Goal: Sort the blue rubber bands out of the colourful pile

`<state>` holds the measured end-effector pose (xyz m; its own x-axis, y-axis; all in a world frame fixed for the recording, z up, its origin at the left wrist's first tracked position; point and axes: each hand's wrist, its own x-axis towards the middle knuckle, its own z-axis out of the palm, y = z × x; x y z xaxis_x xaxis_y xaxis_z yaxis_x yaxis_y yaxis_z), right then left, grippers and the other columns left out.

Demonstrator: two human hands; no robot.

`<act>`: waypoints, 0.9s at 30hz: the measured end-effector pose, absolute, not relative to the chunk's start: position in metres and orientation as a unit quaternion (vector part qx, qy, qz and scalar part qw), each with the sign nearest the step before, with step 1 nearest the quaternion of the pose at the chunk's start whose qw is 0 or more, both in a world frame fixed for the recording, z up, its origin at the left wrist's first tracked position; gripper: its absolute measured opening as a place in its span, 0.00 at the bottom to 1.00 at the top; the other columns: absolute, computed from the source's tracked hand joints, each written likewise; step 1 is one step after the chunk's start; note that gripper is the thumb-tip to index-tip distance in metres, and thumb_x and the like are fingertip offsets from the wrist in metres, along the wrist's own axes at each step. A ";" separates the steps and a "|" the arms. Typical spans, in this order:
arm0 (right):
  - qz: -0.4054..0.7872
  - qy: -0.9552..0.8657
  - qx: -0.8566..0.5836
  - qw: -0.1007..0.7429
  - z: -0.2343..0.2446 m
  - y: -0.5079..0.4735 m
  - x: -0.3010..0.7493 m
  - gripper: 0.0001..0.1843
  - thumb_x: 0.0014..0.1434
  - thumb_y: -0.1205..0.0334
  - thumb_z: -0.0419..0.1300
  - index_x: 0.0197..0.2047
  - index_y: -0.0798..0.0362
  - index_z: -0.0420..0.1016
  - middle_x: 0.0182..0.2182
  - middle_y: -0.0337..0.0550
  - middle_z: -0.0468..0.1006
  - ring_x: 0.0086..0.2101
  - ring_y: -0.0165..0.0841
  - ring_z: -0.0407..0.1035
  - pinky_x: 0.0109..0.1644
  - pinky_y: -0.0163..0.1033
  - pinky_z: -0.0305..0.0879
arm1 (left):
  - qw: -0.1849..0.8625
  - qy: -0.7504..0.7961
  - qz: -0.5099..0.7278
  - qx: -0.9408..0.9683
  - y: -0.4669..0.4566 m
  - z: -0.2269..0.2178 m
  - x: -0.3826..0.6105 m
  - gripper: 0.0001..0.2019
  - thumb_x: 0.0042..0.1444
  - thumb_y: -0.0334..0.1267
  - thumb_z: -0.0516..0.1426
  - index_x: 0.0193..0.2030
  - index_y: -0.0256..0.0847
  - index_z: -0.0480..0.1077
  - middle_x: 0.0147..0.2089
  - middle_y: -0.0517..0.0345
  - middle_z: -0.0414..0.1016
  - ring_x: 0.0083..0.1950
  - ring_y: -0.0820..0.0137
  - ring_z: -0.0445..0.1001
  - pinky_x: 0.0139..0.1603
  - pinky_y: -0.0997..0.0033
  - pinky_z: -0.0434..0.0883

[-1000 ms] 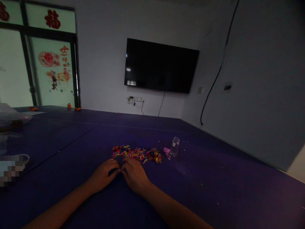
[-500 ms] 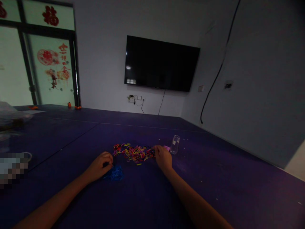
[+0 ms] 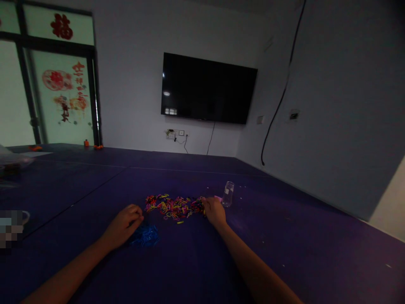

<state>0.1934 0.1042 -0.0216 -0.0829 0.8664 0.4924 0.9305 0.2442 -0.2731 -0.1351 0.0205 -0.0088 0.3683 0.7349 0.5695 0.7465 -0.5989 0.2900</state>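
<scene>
A long heap of small rubber bands [image 3: 174,207] in red, pink, yellow and dark colours lies on the purple table top [image 3: 196,261]. Its right end is touched by my right hand [image 3: 214,211], whose fingers are bent down and pressed together; what they hold is hidden. Nearer to me is a separate pile of blue bands [image 3: 147,235]. Over its upper left edge my left hand [image 3: 125,223] is curled, thumb and fingertips close together, and I cannot make out anything between them. A clear jar [image 3: 228,194] stands just beyond my right hand, by a pink piece [image 3: 217,198].
A plastic bag [image 3: 12,160] and a blurred pale object [image 3: 12,230] are at the left edge. Small orange items [image 3: 86,143] lie at the far left. Behind the table, a television [image 3: 209,88] hangs on the wall, and a black cable [image 3: 278,105] hangs at right.
The whole view has shifted slightly, so things appear further left and a little lower. My left fingers have closed up slightly above the blue pile; my right hand stays at the heap's right end.
</scene>
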 end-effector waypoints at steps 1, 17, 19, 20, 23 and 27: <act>-0.045 -0.741 -0.606 0.286 -0.022 0.106 0.193 0.23 0.67 0.57 0.42 0.34 0.55 0.76 0.33 0.47 0.78 0.39 0.34 0.71 0.49 0.35 0.57 | 0.007 -0.447 -0.340 -0.827 0.020 -0.009 -0.135 0.20 0.61 0.43 0.45 0.21 0.41 0.65 0.32 0.56 0.71 0.37 0.68 0.69 0.40 0.67 0.67; 0.018 -0.733 -0.601 0.318 -0.030 0.116 0.198 0.28 0.68 0.57 0.37 0.36 0.56 0.78 0.35 0.49 0.79 0.39 0.34 0.71 0.45 0.33 0.60 | -0.028 -0.463 -0.368 -0.806 0.023 -0.016 -0.140 0.25 0.64 0.48 0.37 0.23 0.42 0.64 0.31 0.58 0.70 0.38 0.67 0.68 0.44 0.67 0.67; 0.031 -0.737 -0.599 0.313 -0.031 0.118 0.198 0.28 0.68 0.58 0.38 0.34 0.56 0.78 0.34 0.47 0.79 0.37 0.32 0.72 0.41 0.32 0.61 | -0.029 -0.459 -0.371 -0.807 0.024 -0.017 -0.141 0.25 0.64 0.48 0.37 0.23 0.42 0.64 0.32 0.57 0.70 0.39 0.67 0.69 0.44 0.67 0.67; 0.034 -0.738 -0.598 0.312 -0.032 0.119 0.199 0.27 0.68 0.58 0.39 0.33 0.56 0.78 0.33 0.46 0.79 0.36 0.32 0.72 0.40 0.32 0.61 | -0.029 -0.457 -0.374 -0.806 0.024 -0.017 -0.141 0.25 0.64 0.48 0.37 0.23 0.42 0.64 0.33 0.57 0.71 0.40 0.66 0.69 0.44 0.67 0.67; 0.040 -0.744 -0.590 0.311 -0.034 0.121 0.200 0.26 0.67 0.61 0.40 0.32 0.56 0.78 0.32 0.45 0.79 0.33 0.30 0.72 0.37 0.31 0.61 | -0.036 -0.460 -0.378 -0.803 0.024 -0.018 -0.142 0.25 0.64 0.48 0.37 0.24 0.42 0.64 0.32 0.57 0.70 0.40 0.66 0.69 0.44 0.67 0.67; 0.042 -0.751 -0.581 0.312 -0.034 0.123 0.200 0.25 0.66 0.62 0.42 0.27 0.57 0.76 0.27 0.44 0.78 0.28 0.31 0.71 0.32 0.31 0.59 | -0.041 -0.460 -0.377 -0.803 0.023 -0.018 -0.142 0.25 0.64 0.49 0.37 0.24 0.42 0.65 0.32 0.57 0.70 0.40 0.66 0.69 0.44 0.67 0.67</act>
